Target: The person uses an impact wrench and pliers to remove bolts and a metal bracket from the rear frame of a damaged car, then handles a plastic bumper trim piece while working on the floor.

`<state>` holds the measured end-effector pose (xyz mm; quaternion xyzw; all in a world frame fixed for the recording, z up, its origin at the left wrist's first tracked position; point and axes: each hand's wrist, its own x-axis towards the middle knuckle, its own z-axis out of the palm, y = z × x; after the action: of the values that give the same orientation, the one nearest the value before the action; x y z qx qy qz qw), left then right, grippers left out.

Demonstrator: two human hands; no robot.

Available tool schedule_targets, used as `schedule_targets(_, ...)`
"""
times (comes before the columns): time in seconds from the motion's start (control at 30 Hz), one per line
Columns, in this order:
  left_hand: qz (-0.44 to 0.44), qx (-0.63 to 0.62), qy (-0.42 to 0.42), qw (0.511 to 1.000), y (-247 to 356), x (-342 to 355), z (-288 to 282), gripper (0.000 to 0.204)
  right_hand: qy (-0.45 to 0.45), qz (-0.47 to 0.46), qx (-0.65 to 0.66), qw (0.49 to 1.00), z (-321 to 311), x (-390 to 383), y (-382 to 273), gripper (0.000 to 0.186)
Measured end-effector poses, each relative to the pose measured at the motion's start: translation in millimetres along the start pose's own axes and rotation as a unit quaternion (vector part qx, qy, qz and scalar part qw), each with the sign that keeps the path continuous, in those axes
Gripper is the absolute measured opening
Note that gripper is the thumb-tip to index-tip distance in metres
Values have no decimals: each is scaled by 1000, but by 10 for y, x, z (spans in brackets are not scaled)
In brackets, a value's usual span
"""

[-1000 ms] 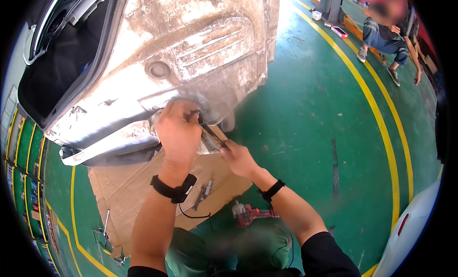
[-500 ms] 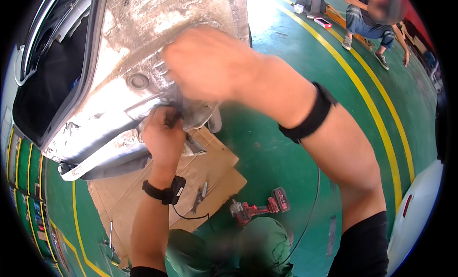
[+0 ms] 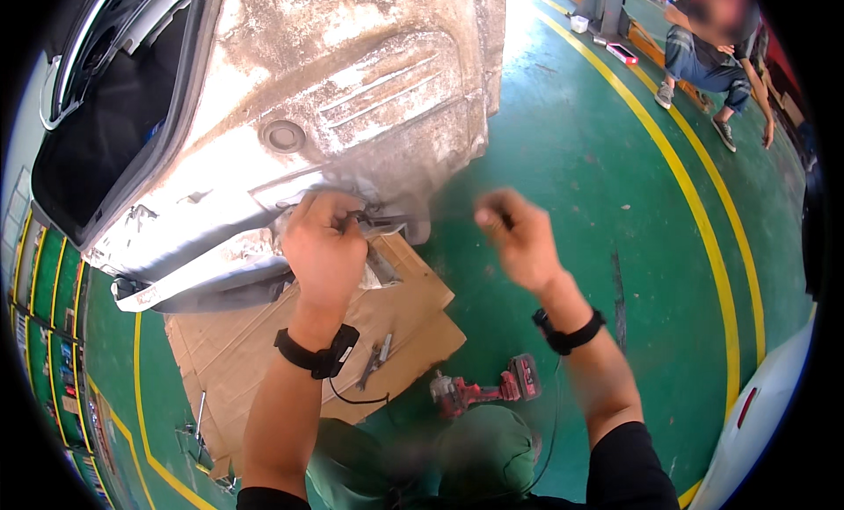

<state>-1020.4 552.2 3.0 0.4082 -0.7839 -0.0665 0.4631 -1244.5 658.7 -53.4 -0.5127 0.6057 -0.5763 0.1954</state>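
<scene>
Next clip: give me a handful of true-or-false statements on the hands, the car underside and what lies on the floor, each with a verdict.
1. The left hand touches the car underside. True.
2. The right hand grips the red power tool. False: the tool lies on the green floor, and the hand is raised, apart from the car.
3. Flattened cardboard lies under the car. True.
4. Only the left wrist wears a black band. False: both wrists do.
5. Another person sits at upper right. True.

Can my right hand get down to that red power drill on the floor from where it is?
Probably yes. The right hand is raised and seems empty, and the red power drill lies on bare green floor below it with nothing between.
</scene>
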Motion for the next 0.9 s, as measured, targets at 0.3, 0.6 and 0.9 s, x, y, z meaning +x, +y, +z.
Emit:
schedule_targets(0.3, -18, 30, -8, 999, 5, -15, 4, 22, -92, 23, 34, 995, 1216, -401, 737, 18)
schedule_targets(0.6, -13, 32, 3, 999, -1, 0, 43, 20, -146, 19, 65, 987, 1550, -303, 854, 24)
schedule_targets(0.9, 6, 28, 28, 999, -14, 5, 25, 22, -111, -34, -211, 971, -328, 370, -546, 24)
